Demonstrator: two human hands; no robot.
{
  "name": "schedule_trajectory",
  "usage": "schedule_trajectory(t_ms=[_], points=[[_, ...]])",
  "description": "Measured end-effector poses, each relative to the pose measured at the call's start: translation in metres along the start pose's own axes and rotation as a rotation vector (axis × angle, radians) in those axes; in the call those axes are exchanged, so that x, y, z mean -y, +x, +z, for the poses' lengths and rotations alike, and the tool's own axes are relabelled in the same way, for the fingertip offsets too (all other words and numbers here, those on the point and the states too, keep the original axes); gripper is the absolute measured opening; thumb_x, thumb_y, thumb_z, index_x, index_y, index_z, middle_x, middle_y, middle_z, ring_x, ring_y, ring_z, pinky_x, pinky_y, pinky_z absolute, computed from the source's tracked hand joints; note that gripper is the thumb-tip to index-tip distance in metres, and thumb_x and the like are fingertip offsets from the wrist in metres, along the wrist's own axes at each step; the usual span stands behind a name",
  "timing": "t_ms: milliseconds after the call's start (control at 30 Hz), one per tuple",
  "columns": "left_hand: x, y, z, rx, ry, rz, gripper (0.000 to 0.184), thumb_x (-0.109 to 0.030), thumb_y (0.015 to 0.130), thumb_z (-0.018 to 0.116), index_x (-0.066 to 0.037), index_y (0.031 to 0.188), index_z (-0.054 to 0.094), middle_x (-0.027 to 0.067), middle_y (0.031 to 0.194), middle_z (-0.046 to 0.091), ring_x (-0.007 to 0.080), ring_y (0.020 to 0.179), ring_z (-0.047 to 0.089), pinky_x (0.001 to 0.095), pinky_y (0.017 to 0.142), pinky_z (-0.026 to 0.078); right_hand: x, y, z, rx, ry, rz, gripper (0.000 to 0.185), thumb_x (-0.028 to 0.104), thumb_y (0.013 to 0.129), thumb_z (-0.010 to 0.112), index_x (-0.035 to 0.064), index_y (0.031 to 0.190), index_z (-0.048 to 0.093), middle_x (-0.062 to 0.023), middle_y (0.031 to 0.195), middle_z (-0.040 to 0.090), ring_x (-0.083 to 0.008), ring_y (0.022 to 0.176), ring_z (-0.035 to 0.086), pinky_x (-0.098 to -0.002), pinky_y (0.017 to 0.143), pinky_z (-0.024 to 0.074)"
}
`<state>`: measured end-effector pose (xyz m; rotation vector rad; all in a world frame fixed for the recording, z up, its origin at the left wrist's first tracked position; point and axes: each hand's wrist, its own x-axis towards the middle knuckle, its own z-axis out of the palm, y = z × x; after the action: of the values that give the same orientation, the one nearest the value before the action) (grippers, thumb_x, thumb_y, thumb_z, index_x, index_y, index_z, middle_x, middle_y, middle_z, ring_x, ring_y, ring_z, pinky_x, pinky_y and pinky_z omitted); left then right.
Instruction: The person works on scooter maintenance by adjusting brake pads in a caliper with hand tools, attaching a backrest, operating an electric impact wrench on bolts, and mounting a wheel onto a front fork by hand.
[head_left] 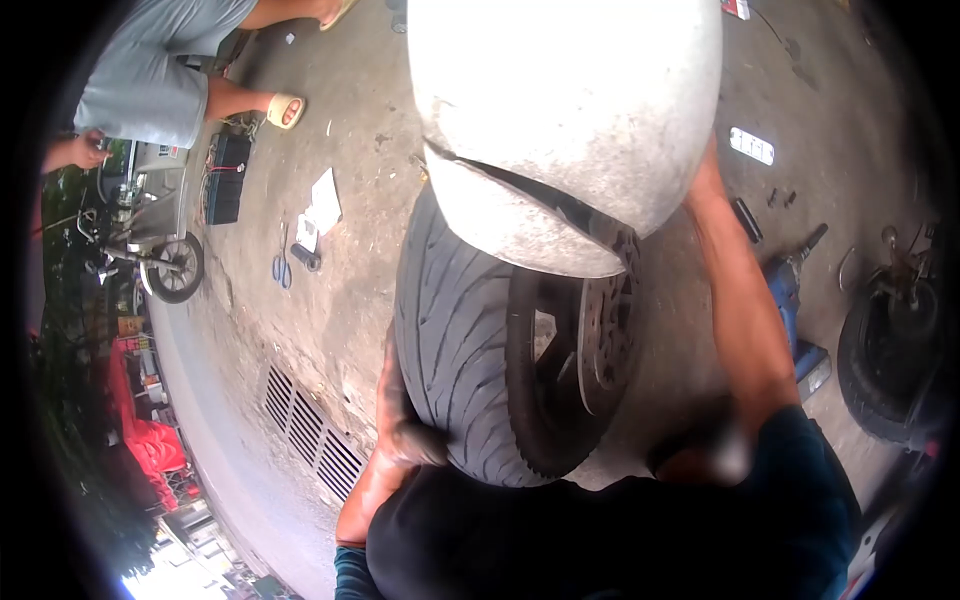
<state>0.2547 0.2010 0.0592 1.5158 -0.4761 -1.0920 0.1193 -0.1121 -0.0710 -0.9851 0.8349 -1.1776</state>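
A motorcycle wheel with a black grooved tyre [450, 330] stands upright before me, its brake disc [603, 345] on the right side. Over its top curves a scuffed white fender [560, 90] with a dark gap low down. Against the lower left of the tyre is my left hand [402, 425], thumb on the tread and fingers along the sidewall, partly blurred. My right hand [706, 175] reaches up behind the fender's right edge; only the wrist area shows, and its fingers are hidden.
Scissors [282, 262], a dark roll [305, 258] and white paper [324, 205] lie left, near a drain grate [312, 430]. A blue tool [785, 300] and another wheel [890, 350] are right. A person in grey shorts [150, 90] is upper left by a parked motorbike [160, 262].
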Motion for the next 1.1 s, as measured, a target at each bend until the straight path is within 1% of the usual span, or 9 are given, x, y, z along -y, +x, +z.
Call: schedule_trajectory(t_ms=[167,467,567,633,733,767,1000,1033,1100], points=[[0.017,0.006,-0.023,-0.009,0.088,0.102,0.137,-0.046,0.041,0.091,0.005,0.145,0.018,0.0182,0.141,0.037,0.0285,0.129,0.039,0.0368,0.107,0.029,-0.005,-0.002,0.002,-0.045,0.083,0.074,0.088,0.004,0.076,0.071,-0.0012,0.143,0.015,-0.0213,0.12,0.055,-0.0236,0.104,0.058,-0.0332,0.09,0.0476],[0.002,0.089,-0.047,0.253,-0.368,0.112,0.117,-0.025,0.051,0.09,0.008,0.141,0.023,0.0225,0.136,0.043,0.032,0.122,0.047,0.0386,0.107,0.035,-0.003,-0.019,0.022,-0.088,0.101,-0.031,0.093,0.0,0.076,0.068,-0.0055,0.144,0.006,-0.0239,0.125,0.05,-0.0286,0.11,0.055,-0.0326,0.094,0.0454],[-0.01,0.113,-0.038,0.242,-0.342,0.063,0.114,-0.029,0.05,0.087,0.011,0.139,0.026,0.0246,0.129,0.048,0.0327,0.113,0.055,0.0395,0.098,0.045,0.008,-0.025,0.003,0.045,-0.049,0.021,0.099,0.021,0.077,0.074,-0.0017,0.146,0.007,-0.0247,0.131,0.046,-0.0325,0.114,0.052,-0.0379,0.1,0.0405],[-0.013,0.114,-0.029,0.23,-0.33,0.071,0.112,-0.032,0.052,0.085,0.013,0.137,0.028,0.0254,0.126,0.05,0.0322,0.11,0.057,0.0389,0.097,0.047,0.005,-0.024,-0.011,0.145,-0.116,-0.036,0.1,0.038,0.075,0.075,-0.0008,0.145,0.015,-0.0254,0.133,0.045,-0.0337,0.12,0.048,-0.0394,0.105,0.0354],[-0.009,0.116,-0.037,0.271,-0.262,0.102,0.109,-0.037,0.057,0.085,0.016,0.134,0.029,0.0265,0.126,0.049,0.0318,0.11,0.057,0.0385,0.097,0.046,-0.002,-0.041,-0.017,0.047,-0.264,-0.049,0.092,0.042,0.077,0.073,-0.0005,0.142,0.024,-0.0253,0.132,0.047,-0.0314,0.122,0.046,-0.0378,0.106,0.0338],[-0.01,0.11,-0.031,0.257,-0.243,0.128,0.109,-0.039,0.058,0.085,0.016,0.134,0.029,0.0267,0.126,0.049,0.0319,0.11,0.056,0.0385,0.097,0.046,0.009,-0.067,-0.004,-0.141,-0.342,0.02,0.081,0.043,0.079,0.071,-0.0016,0.136,0.036,-0.0245,0.127,0.051,-0.0286,0.121,0.047,-0.0366,0.106,0.0335],[-0.011,0.109,-0.025,0.275,-0.225,0.171,0.118,-0.043,0.054,0.086,0.015,0.137,0.025,0.0278,0.13,0.046,0.034,0.118,0.05,0.0386,0.103,0.04,-0.046,-0.086,-0.008,-0.196,-0.155,0.124,0.07,0.049,0.083,0.063,-0.0027,0.127,0.049,-0.0185,0.123,0.055,-0.0264,0.119,0.049,-0.0348,0.103,0.0355],[-0.008,0.114,-0.034,0.249,-0.24,0.157,0.118,-0.043,0.053,0.086,0.015,0.137,0.026,0.0276,0.131,0.045,0.034,0.119,0.049,0.0381,0.103,0.039,-0.066,-0.087,-0.015,-0.347,-0.198,0.119,0.061,0.045,0.086,0.063,-0.0029,0.121,0.054,-0.0158,0.119,0.057,-0.0257,0.114,0.05,-0.0338,0.1,0.0364],[-0.005,0.122,-0.047,0.163,-0.262,0.157,0.116,-0.041,0.049,0.083,0.013,0.138,0.029,0.0267,0.133,0.044,0.0342,0.122,0.047,0.0363,0.105,0.036,-0.053,-0.094,-0.007,-0.34,-0.476,-0.124,0.048,0.039,0.089,0.061,-0.0035,0.113,0.057,-0.0139,0.109,0.06,-0.0211,0.101,0.054,-0.0319,0.092,0.041]])
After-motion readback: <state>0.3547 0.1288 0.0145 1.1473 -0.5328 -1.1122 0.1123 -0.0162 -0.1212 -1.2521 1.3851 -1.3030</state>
